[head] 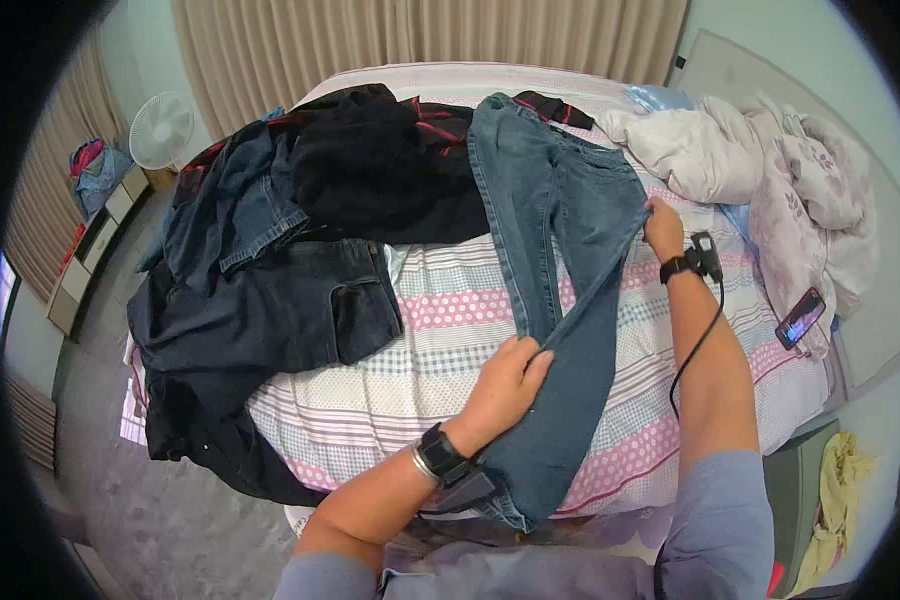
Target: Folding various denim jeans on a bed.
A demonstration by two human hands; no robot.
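A pair of blue denim jeans [581,187] lies on the bed's striped and dotted sheet [450,390], waistband toward the far side and one leg hanging down at the near edge. My left hand [506,386] grips the denim partway down the legs, its thumb and fingers around a fold. Farther up on the right, my right hand [663,229] pinches the outer edge of the jeans near the hip. Between both hands the cloth is drawn into a slanting fold. Each wrist wears a black band with a small device.
Dark jeans [270,307], a denim garment [229,202] and a black garment [382,172] lie at the left. A crumpled quilt [817,180] and a phone [800,319] are at the right. A white fan [162,131] stands beyond the bed.
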